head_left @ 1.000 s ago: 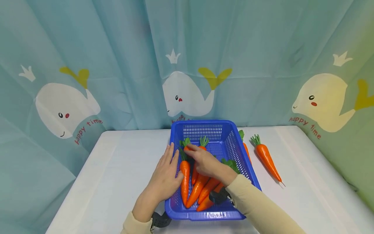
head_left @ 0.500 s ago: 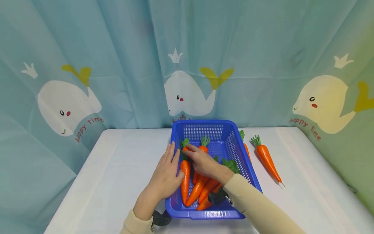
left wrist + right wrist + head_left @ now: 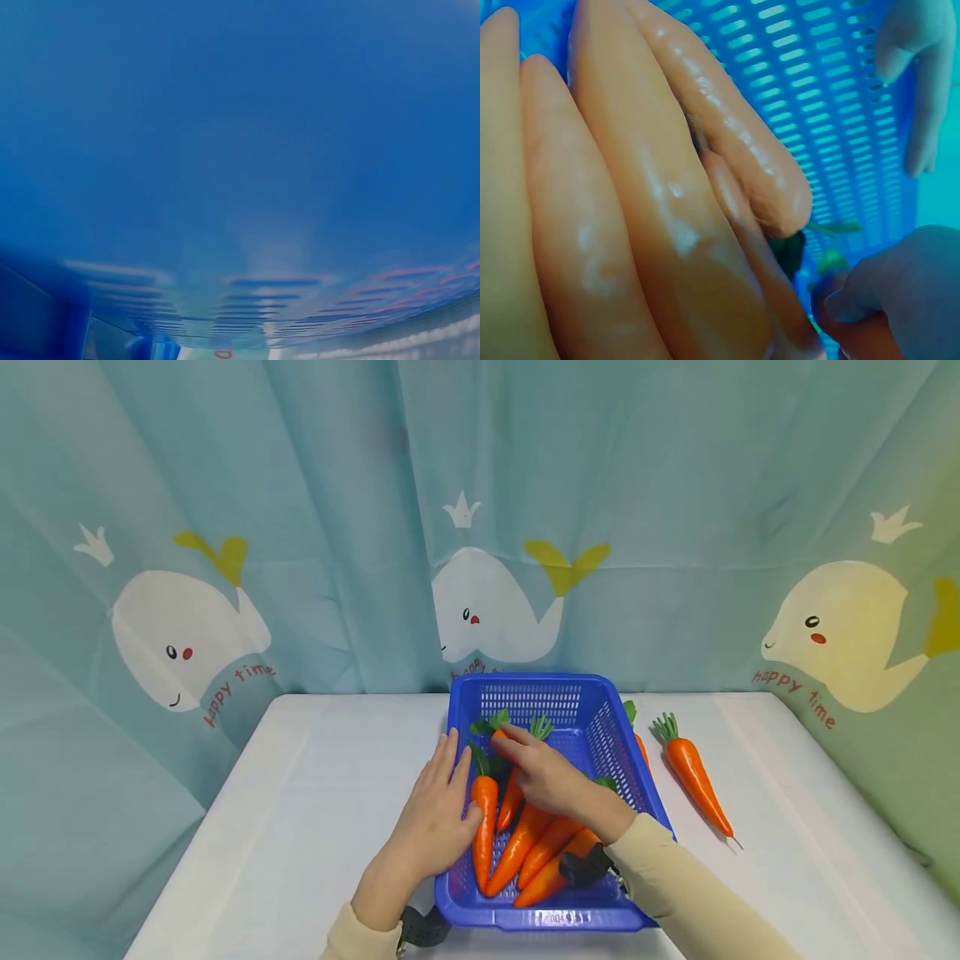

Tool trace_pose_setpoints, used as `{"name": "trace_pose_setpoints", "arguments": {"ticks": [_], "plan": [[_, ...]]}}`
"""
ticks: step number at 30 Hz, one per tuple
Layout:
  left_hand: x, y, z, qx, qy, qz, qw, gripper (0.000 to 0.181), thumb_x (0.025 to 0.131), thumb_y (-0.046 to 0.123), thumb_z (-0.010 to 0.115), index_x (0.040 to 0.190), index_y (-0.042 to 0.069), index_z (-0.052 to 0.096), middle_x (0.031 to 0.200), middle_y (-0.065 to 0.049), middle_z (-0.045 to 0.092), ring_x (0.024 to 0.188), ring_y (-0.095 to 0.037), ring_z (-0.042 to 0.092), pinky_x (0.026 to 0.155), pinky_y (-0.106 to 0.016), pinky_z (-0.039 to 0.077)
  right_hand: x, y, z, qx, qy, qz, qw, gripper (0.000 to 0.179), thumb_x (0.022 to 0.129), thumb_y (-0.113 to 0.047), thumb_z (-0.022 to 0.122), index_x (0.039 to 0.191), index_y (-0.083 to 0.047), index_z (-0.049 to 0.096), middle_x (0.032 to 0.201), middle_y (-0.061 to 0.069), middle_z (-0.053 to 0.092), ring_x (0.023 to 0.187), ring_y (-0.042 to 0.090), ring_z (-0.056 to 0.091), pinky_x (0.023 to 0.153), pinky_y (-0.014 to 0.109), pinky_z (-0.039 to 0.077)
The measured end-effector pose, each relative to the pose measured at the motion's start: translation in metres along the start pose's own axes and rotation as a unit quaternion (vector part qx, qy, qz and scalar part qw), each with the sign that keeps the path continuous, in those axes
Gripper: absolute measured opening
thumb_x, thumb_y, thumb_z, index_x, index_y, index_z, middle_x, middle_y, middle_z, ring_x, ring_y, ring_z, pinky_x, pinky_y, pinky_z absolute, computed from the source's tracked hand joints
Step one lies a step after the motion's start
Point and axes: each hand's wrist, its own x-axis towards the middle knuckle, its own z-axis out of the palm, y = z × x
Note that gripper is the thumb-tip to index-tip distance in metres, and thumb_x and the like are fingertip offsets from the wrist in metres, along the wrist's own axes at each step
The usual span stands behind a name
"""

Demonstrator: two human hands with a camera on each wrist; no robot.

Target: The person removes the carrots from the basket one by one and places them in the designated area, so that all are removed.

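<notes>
The left hand [image 3: 429,827], fingers straight and slightly spread, rests along the left side of the blue basket [image 3: 480,916], while the right hand [image 3: 557,782] pinches a carrot [image 3: 498,736] at the basket's far left, beyond other carrots [image 3: 519,852].

A blue perforated basket [image 3: 551,918] holds glossy orange carrots [image 3: 484,827], most with tips toward its near end. The right hand [image 3: 551,777] grips one near its leafy top; the left hand [image 3: 435,818] touches the basket's left side.
</notes>
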Motion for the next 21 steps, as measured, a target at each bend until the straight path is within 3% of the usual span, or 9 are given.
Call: {"name": "trace_pose_setpoints", "arguments": {"ticks": [11, 21], "plan": [[0.001, 0.001, -0.001, -0.004, -0.006, -0.008, 0.9999, 0.067, 0.091, 0.020, 0.054, 0.149, -0.007, 0.035, 0.166, -0.020, 0.009, 0.154, -0.037, 0.010, 0.122, -0.056, 0.021, -0.018, 0.002, -0.026, 0.006, 0.020, 0.041, 0.9990, 0.054, 0.089, 0.013, 0.051, 0.142, 0.004, 0.048, 0.152, 0.029, 0.039, 0.131, 0.045, 0.051, 0.103, 0.053, 0.048], [0.000, 0.002, -0.003, 0.009, -0.012, -0.010, 0.9998, 0.068, 0.092, 0.025, 0.052, 0.151, -0.005, 0.034, 0.166, -0.021, 0.010, 0.154, -0.036, 0.010, 0.122, -0.059, 0.019, -0.039, 0.007, -0.034, 0.009, 0.040, 0.055, 0.9977, 0.055, 0.088, 0.010, 0.052, 0.143, 0.002, 0.049, 0.154, 0.025, 0.038, 0.137, 0.045, 0.045, 0.100, 0.052, 0.050]]}}
